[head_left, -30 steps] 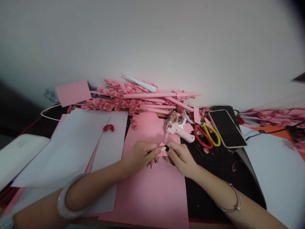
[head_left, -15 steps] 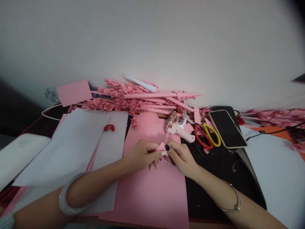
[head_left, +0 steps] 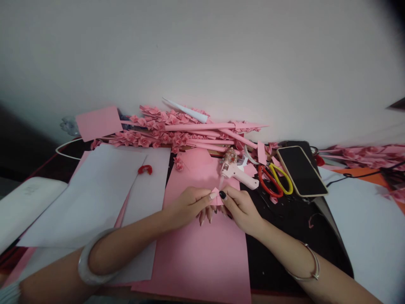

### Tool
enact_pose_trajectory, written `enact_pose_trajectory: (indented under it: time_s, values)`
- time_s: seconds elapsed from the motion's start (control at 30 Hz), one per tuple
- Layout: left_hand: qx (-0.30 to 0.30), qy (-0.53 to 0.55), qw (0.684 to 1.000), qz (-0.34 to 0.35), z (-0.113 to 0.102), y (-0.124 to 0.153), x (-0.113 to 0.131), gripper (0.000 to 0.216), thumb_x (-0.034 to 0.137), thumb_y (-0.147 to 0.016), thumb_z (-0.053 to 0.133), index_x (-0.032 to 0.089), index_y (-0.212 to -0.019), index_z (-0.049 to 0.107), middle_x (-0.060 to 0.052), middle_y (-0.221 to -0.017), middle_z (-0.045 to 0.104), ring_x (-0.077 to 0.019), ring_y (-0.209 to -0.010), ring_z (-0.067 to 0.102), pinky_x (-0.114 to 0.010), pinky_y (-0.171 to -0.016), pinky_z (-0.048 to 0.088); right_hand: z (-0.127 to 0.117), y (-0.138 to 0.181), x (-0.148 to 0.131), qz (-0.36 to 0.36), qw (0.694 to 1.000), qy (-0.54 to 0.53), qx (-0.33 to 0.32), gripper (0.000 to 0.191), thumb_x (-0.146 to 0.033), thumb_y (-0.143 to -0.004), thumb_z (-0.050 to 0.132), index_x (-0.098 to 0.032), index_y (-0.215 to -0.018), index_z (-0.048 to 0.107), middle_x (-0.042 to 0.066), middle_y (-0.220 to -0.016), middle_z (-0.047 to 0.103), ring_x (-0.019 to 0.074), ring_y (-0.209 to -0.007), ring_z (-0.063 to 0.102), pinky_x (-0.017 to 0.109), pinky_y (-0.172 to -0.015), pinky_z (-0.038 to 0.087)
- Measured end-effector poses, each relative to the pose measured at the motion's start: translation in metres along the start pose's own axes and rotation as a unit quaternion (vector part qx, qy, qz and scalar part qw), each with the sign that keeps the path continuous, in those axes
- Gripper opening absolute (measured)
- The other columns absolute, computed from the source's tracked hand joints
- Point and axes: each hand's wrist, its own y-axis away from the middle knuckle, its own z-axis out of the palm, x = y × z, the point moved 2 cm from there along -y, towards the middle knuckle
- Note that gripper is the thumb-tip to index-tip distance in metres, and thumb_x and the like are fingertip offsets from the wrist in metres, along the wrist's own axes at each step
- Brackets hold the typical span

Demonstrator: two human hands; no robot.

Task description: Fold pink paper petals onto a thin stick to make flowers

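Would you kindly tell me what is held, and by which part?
A small pink paper piece, pinched near opposite sides by the left hand and right hand.

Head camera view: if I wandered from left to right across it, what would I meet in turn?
White rounded object, white bangle, small red object, left hand, small pink paper piece, right hand, red loop handle, phone, right-hand white sheet.
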Motion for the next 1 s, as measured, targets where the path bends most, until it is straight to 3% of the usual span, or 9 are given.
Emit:
enact_pose_trajectory:
  time_s: [0.5,0.77,0.87,1.0]
  values:
    - [-0.030,-0.117,0.993,0.002,0.0012,0.0038,0.0048,0.029,0.024,-0.094,0.031,0.014,-0.077,0.052,0.002,-0.061,0.057,-0.0057,-0.041,0.047,-0.017,-0.043,0.041,0.0001,-0.0010,0.0001,-0.017,0.995,0.094,0.020,0.030,-0.023,-0.091,0.041,-0.019,-0.061,0.040,-0.006,-0.049,0.038,0.0074,-0.041,0.034,0.021,-0.044,0.026]
    - [0.100,-0.206,0.973,0.039,-0.0066,0.0024,0.0047,0.027,0.014,-0.087,0.039,0.015,-0.061,0.049,0.006,-0.048,0.050,-0.0034,-0.036,0.042,-0.014,-0.040,0.032,-0.0042,0.0014,0.0054,-0.004,0.983,0.130,0.127,0.030,-0.022,-0.093,0.038,-0.020,-0.064,0.033,-0.006,-0.054,0.031,0.0090,-0.047,0.032,0.022,-0.047,0.025]
    - [0.127,-0.240,0.961,0.057,-0.0071,0.0019,0.0039,0.030,0.014,-0.085,0.041,0.015,-0.055,0.046,0.007,-0.043,0.044,-0.0041,-0.039,0.041,-0.015,-0.041,0.029,-0.0021,0.0021,0.0022,-0.031,0.986,0.133,0.091,0.028,-0.020,-0.092,0.038,-0.020,-0.065,0.033,-0.006,-0.056,0.031,0.0088,-0.047,0.031,0.022,-0.047,0.025]
    - [0.085,-0.255,0.958,0.098,-0.0029,0.0021,0.0048,0.029,0.016,-0.084,0.043,0.015,-0.055,0.043,0.007,-0.046,0.039,-0.0051,-0.043,0.036,-0.018,-0.044,0.027,0.0024,0.0017,-0.0014,-0.069,0.991,0.118,0.002,0.021,-0.019,-0.092,0.039,-0.019,-0.071,0.040,-0.005,-0.059,0.036,0.0084,-0.050,0.035,0.021,-0.050,0.027]
